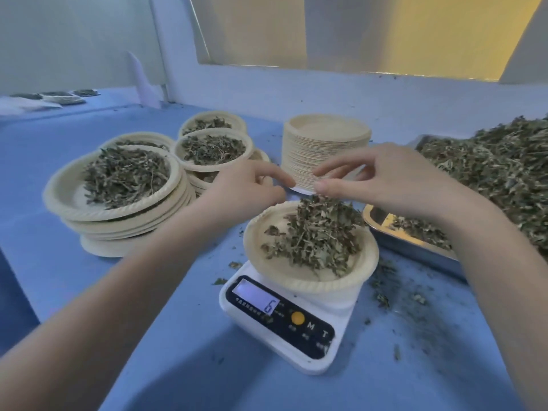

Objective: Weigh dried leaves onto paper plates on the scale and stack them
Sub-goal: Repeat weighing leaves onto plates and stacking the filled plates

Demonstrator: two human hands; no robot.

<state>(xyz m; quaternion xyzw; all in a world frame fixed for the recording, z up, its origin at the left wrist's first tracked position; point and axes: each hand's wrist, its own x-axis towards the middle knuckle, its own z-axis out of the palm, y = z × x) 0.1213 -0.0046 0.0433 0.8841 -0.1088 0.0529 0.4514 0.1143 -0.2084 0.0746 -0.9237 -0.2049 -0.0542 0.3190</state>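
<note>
Paper plate [267,232] of dried leaves [314,235] sitting on scale [296,336], left hand [246,185] and right hand [382,179] hovering above it, both released, fingers loosely curled, holding nothing

Surface: blue table [184,336]
Centre: white digital scale [284,324]
Left: stacks of filled paper plates [118,209]
Back: tall stack of empty plates [323,143]
Right: metal tray [415,241]
Scattered: leaf crumbs [385,292]
</note>
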